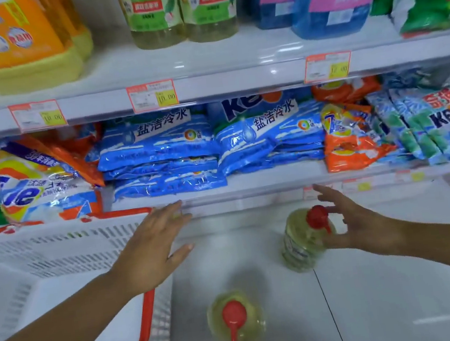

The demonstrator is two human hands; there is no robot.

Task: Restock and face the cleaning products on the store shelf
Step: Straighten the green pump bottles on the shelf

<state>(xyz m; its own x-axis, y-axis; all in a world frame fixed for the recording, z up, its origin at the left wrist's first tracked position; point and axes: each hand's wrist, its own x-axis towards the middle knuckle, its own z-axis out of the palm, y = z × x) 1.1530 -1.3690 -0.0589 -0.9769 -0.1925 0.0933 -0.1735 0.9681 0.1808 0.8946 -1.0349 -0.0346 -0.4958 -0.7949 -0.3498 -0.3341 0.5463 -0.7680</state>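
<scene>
While the left hand (154, 248) hovers open, the right hand (364, 224), spread wide, touches the farther red-capped bottle (299, 246).

Glossy plastic bags (159, 149) (crinkled film)

Both my arms bare, reaching forward from bottom corners. Left forearm (66, 317) runs up from lower left, wrist straight. Left hand (154, 245) flat, palm down, fingers straight and close together, pointing ahead and slightly right, thumb splayed out to right. Right forearm (445, 246) enters from right edge, angled leftward. Right hand (359, 225) loose, fingers fanned and nearly straight, topmost finger pointing up-left, thumb low, pointing left. Hands well apart, roughly level.
</scene>
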